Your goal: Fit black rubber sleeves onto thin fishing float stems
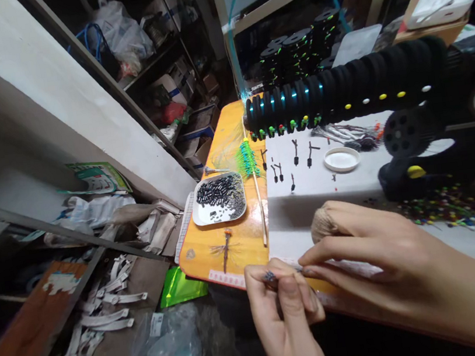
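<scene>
My left hand [288, 306] is closed, with a small dark grey bundled piece [270, 277] showing between its thumb and fingers; I cannot make out its kind. Beside it, my right hand [380, 252] pinches a thin bit at the left hand's fingertips, mostly hidden. A tan, rough, rounded piece [323, 223] sits at a bent finger of the right hand; whether it is worn or held is unclear. Both hands are over the table's front edge. Behind them, small black fittings [295, 153] with thin stems lie on white paper [289, 212].
A white tray [221, 218] of black tubes and tiny grey bits stands at left on the orange table [253, 229]. Near it lie a thin stick [261, 210] with green strands and a brush-like piece [227, 253]. A ribbed black roller [348, 86], white lid [341, 160] and coloured beads [458, 209] are rightward.
</scene>
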### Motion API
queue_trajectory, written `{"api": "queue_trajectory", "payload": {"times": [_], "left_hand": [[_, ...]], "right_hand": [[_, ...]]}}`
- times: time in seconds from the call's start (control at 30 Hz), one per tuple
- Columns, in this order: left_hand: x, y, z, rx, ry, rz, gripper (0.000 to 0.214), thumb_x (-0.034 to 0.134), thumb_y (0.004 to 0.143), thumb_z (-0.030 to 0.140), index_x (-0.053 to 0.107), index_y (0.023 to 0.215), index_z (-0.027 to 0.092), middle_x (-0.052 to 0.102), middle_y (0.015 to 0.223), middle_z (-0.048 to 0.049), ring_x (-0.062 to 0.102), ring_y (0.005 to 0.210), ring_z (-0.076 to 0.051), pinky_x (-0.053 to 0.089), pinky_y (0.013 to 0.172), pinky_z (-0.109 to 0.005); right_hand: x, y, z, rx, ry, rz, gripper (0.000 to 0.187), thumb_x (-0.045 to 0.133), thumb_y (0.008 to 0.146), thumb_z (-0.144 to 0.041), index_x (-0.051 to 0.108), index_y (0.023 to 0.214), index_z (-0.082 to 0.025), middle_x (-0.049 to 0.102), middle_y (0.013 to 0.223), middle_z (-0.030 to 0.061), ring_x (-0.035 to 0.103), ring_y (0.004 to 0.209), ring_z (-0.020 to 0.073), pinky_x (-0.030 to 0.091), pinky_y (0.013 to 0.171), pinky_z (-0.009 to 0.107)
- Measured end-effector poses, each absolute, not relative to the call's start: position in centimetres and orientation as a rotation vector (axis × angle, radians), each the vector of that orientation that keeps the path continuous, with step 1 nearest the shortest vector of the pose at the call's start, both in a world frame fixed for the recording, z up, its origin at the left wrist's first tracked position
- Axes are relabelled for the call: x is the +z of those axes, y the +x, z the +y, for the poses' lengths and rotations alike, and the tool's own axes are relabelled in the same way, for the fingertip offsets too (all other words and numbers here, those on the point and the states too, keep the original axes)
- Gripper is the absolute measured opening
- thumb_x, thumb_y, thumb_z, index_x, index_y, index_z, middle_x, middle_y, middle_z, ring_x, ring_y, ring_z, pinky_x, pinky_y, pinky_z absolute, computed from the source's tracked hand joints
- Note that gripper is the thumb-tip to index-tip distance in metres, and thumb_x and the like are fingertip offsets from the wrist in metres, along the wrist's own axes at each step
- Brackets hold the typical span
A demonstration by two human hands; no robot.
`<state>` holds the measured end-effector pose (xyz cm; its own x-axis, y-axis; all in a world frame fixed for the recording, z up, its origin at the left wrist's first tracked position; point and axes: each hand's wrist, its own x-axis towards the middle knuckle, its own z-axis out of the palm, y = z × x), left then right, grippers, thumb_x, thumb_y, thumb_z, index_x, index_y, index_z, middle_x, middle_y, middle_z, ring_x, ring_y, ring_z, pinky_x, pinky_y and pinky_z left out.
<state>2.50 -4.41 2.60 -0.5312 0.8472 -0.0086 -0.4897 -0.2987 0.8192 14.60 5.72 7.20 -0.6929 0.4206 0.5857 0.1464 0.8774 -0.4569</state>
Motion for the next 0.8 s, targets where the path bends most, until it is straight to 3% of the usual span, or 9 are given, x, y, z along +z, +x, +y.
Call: {"api": "queue_trajectory", "payload": {"times": [0.57, 0.7, 0.8], "left_hand": [[1.8, 2.4, -4.2, 1.888, 0.616, 1.08, 0.025, 0.064, 0.102, 0.038, 0.058, 0.083, 0.021, 0.048, 0.068, 0.0057, 0.041, 0.055, -0.006, 0.038, 0.052, -0.012], [2.4, 2.3, -3.4, 2.043, 0.633, 0.945, 0.016, 0.065, 0.101, 0.034, 0.062, 0.088, 0.024, 0.06, 0.087, 0.0038, 0.042, 0.053, -0.003, 0.041, 0.052, -0.013], [3.2, 2.3, -2.7, 2.211, 0.626, 0.843, 0.017, 0.066, 0.101, 0.033, 0.065, 0.086, 0.024, 0.055, 0.074, 0.0055, 0.037, 0.05, -0.005, 0.041, 0.05, -0.012]], "right_hand": [[7.6, 15.0, 5.6, 0.755, -0.423, -2.194, 0.015, 0.064, 0.098, -0.014, 0.078, 0.096, -0.021, 0.061, 0.072, 0.0019, 0.059, 0.065, 0.014, 0.046, 0.054, 0.024], [7.6, 14.7, 5.5, 0.709, -0.449, -2.208, 0.014, 0.064, 0.096, -0.014, 0.074, 0.088, -0.02, 0.061, 0.074, 0.0023, 0.061, 0.066, 0.0137, 0.047, 0.054, 0.022], [7.4, 14.6, 5.5, 0.698, -0.422, -2.222, 0.009, 0.065, 0.095, -0.014, 0.072, 0.092, -0.019, 0.062, 0.078, 0.0033, 0.062, 0.07, 0.0147, 0.049, 0.058, 0.023]]}}
